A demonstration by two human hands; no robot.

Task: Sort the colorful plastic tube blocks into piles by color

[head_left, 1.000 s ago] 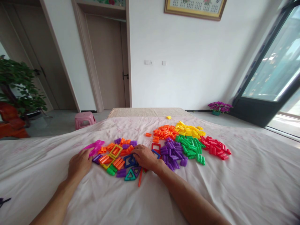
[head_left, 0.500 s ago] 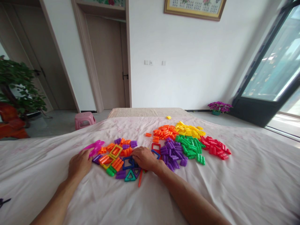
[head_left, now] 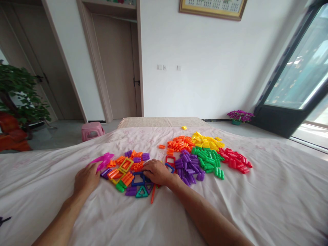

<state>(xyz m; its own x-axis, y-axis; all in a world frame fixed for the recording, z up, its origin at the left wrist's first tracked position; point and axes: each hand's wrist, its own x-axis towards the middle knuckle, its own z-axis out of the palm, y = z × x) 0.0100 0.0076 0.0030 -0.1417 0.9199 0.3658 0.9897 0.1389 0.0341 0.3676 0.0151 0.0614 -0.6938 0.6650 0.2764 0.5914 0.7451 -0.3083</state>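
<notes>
My left hand [head_left: 87,176] lies at the left end of a mixed pile, fingers curled against a glossy pink plastic piece [head_left: 104,161]. My right hand [head_left: 155,171] is over the pile's right side, its fingers bent down; their tips and anything under them are hidden. Beside those fingers is a blue square magnetic tile [head_left: 138,178], with a teal triangle tile [head_left: 141,192] and a thin red-orange stick [head_left: 153,194] nearer me. Between the hands lie a yellow square tile [head_left: 126,164], orange tube blocks [head_left: 127,178] and purple tube blocks [head_left: 131,191].
Sorted heaps of tube blocks stand to the right: purple [head_left: 189,167], green [head_left: 208,160], red [head_left: 235,160], orange [head_left: 179,143] and yellow [head_left: 206,140]. A creased pale cloth [head_left: 256,205] covers the surface. A pink stool [head_left: 92,131] stands beyond the left edge.
My right hand has shifted very slightly left, and the tiles and blocks near it have slid a little the same way. My left hand looks nearly still.
</notes>
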